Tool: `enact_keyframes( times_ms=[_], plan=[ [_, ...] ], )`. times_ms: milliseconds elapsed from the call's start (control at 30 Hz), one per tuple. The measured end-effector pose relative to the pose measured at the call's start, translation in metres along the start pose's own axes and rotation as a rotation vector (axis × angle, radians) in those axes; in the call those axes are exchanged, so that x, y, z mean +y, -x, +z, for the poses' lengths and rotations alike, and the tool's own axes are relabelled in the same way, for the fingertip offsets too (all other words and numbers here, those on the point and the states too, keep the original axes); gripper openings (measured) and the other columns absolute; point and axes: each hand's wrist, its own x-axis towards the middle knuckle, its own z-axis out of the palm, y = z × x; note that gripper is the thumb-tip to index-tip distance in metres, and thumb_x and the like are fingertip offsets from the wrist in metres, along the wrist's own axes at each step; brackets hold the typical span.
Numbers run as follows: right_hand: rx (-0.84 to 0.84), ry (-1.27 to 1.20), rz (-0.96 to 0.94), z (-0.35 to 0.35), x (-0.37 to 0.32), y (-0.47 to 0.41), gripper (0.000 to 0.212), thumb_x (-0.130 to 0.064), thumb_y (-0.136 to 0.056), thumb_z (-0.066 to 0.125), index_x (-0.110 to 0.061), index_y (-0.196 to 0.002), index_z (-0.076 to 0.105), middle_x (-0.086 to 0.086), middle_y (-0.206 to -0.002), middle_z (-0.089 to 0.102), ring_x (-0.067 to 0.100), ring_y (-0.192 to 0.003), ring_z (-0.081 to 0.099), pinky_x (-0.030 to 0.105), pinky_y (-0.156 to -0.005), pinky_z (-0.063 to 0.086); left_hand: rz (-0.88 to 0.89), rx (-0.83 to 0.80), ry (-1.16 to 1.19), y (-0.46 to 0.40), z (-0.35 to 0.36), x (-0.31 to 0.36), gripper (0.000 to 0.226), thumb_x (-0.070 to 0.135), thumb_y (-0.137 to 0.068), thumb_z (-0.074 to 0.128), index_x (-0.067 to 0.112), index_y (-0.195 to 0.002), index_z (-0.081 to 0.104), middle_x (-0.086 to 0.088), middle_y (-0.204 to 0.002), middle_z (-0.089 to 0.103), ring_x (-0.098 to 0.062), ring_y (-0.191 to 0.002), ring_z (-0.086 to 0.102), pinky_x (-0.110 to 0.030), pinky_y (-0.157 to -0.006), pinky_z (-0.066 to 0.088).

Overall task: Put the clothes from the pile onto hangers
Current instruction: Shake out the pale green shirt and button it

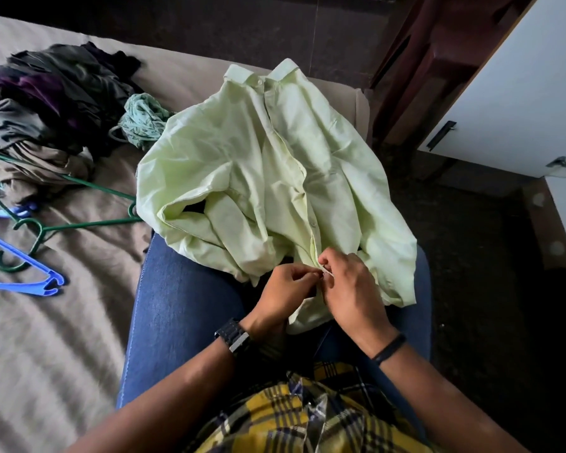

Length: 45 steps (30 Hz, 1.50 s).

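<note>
A wide bed (46, 322) with a soft, rumpled beige sheet fills the left of the frame. Across the centre sprawls a pale green shirt (275, 178), crisp woven cotton, creased, collar toward the top, its hem draped over the sitter's blue denim lap. In the upper left sits the pile of clothes (49, 109), dark, limp and crumpled, with a teal patterned cloth (143, 120) at its edge. Below it lie thin green hangers (79, 204) and a glossy blue plastic hanger (30, 273). At lower centre the left hand (285, 295) and right hand (350, 289) meet, fingers curled, both pinching the shirt's button placket.
</note>
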Motion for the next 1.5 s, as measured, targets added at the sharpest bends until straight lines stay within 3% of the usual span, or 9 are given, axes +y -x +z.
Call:
enact_keyframes(
  times_ms=[133, 333, 467, 633, 833, 1133, 1267, 1400, 1500],
  plan=[
    [0.096, 0.132, -0.099, 0.007, -0.009, 0.004, 0.023, 0.009, -0.070, 0.061, -0.011, -0.080, 0.058, 0.001, -0.073, 0.059, 0.021, -0.073, 0.056, 0.031, -0.052, 0.050, 0.012, 0.075, -0.069, -0.004, 0.000, -0.008, 0.012, 0.004, -0.081, 0.066, 0.010, -0.086, 0.076, -0.010, -0.082, 0.074, -0.019, -0.080, 0.069, -0.039, -0.084, 0.054],
    [0.059, 0.122, -0.154, 0.018, -0.012, 0.010, 0.029, 0.008, -0.073, 0.069, -0.012, -0.092, 0.059, 0.001, -0.074, 0.061, 0.020, -0.072, 0.055, 0.027, -0.059, 0.048, 0.005, 0.183, -0.261, -0.004, -0.004, -0.009, 0.022, 0.005, -0.071, 0.071, 0.015, -0.090, 0.063, 0.000, -0.083, 0.072, -0.012, -0.081, 0.068, -0.029, -0.075, 0.056],
    [0.049, 0.123, -0.158, 0.017, -0.014, 0.011, 0.032, 0.009, -0.068, 0.070, -0.012, -0.090, 0.058, 0.000, -0.070, 0.060, 0.019, -0.068, 0.055, 0.024, -0.057, 0.045, -0.131, 0.163, 0.099, -0.003, -0.005, -0.011, 0.022, -0.003, -0.075, 0.068, 0.006, -0.092, 0.057, -0.008, -0.076, 0.069, -0.022, -0.072, 0.067, -0.037, -0.071, 0.056],
    [0.008, -0.044, -0.087, 0.013, -0.017, 0.010, 0.019, 0.002, -0.074, 0.071, -0.009, -0.085, 0.059, 0.003, -0.064, 0.060, 0.018, -0.058, 0.058, 0.020, -0.051, 0.041, -0.331, 0.077, 0.553, 0.001, -0.003, -0.004, 0.027, -0.012, -0.088, 0.048, 0.009, -0.072, 0.046, -0.001, -0.045, 0.048, -0.007, -0.037, 0.047, -0.015, -0.035, 0.038],
    [-0.002, -0.322, 0.115, 0.008, -0.005, 0.000, 0.007, -0.007, -0.085, 0.068, -0.013, -0.087, 0.063, -0.005, -0.078, 0.068, 0.008, -0.070, 0.064, 0.021, -0.066, 0.053, -0.418, 0.136, 0.724, 0.000, -0.002, -0.007, 0.023, -0.010, -0.085, 0.055, 0.009, -0.071, 0.055, -0.010, -0.070, 0.059, -0.016, -0.062, 0.054, -0.020, -0.052, 0.052],
    [0.084, -0.157, -0.018, 0.018, -0.005, 0.005, 0.019, 0.000, -0.081, 0.067, -0.011, -0.090, 0.055, 0.000, -0.079, 0.061, 0.014, -0.071, 0.061, 0.034, -0.063, 0.054, -0.313, 0.071, 0.611, -0.003, -0.004, -0.008, 0.016, -0.001, -0.088, 0.061, 0.010, -0.078, 0.054, -0.008, -0.071, 0.057, -0.013, -0.060, 0.054, -0.019, -0.055, 0.048],
    [0.131, -0.517, 0.244, 0.011, -0.003, 0.001, 0.019, -0.006, -0.079, 0.074, -0.015, -0.089, 0.060, -0.009, -0.080, 0.066, 0.002, -0.074, 0.065, 0.018, -0.068, 0.054, -0.352, 0.021, 0.803, -0.006, -0.007, -0.003, 0.020, -0.007, -0.091, 0.049, 0.008, -0.081, 0.056, -0.005, -0.071, 0.065, -0.012, -0.061, 0.063, -0.021, -0.060, 0.055],
    [-0.067, -1.155, 0.530, -0.002, 0.009, -0.013, 0.025, 0.009, -0.072, 0.072, -0.007, -0.088, 0.061, 0.002, -0.075, 0.068, 0.009, -0.070, 0.065, 0.019, -0.068, 0.055, -0.400, -0.166, 1.008, -0.004, -0.011, 0.000, 0.025, -0.006, -0.088, 0.045, 0.003, -0.106, 0.061, -0.011, -0.096, 0.066, -0.020, -0.086, 0.062, -0.028, -0.078, 0.056],
    [-0.258, -1.406, 0.727, 0.001, 0.022, -0.010, 0.026, 0.017, -0.070, 0.066, -0.003, -0.085, 0.059, 0.008, -0.068, 0.067, 0.013, -0.063, 0.065, 0.020, -0.061, 0.055, -0.467, -0.108, 0.787, -0.004, -0.005, -0.005, 0.022, -0.007, -0.090, 0.043, 0.001, -0.092, 0.063, -0.010, -0.079, 0.068, -0.016, -0.070, 0.064, -0.027, -0.067, 0.056]
  ],
)
